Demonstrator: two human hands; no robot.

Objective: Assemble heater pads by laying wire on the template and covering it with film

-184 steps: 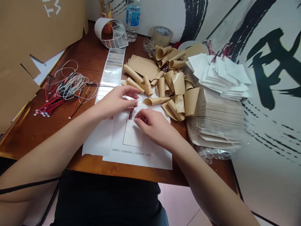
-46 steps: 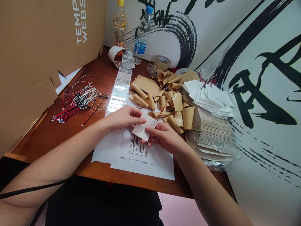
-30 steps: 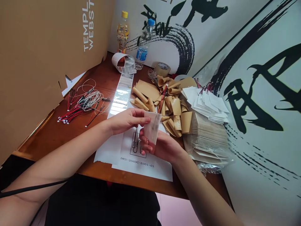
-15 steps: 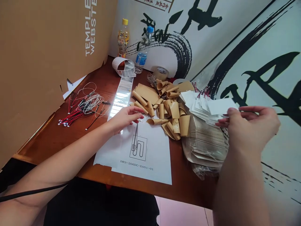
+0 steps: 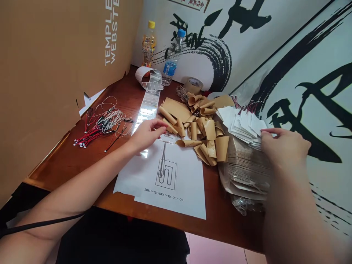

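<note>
"Two hands, well apart on your wooden desk (image 5: 60, 161). Where is your right hand (image 5: 286, 148)?"

"At the stack of white square pads (image 5: 243, 126), which trail red leads at the far side. Your fingers lie together, tips at the stack's edge. The hand is blurred, so I cannot tell whether you are pinching a pad."

"And your left hand (image 5: 148, 135)?"

"Open, fingers loosely spread, resting at the top of your printed drawing sheet (image 5: 176, 194), pinching nothing that shows."

"What could go wrong from here?"

"Your pads sit on a leaning pile of flat kraft sheets (image 5: 244, 168), so a hard tug could slide several off together. Their leads lie crossed, and lifting one pad could drag its neighbours along. Your curled kraft pieces (image 5: 210, 130) crowd the sheet's top edge, where a careless sweep of your wrist could roll them across the drawing."
</note>
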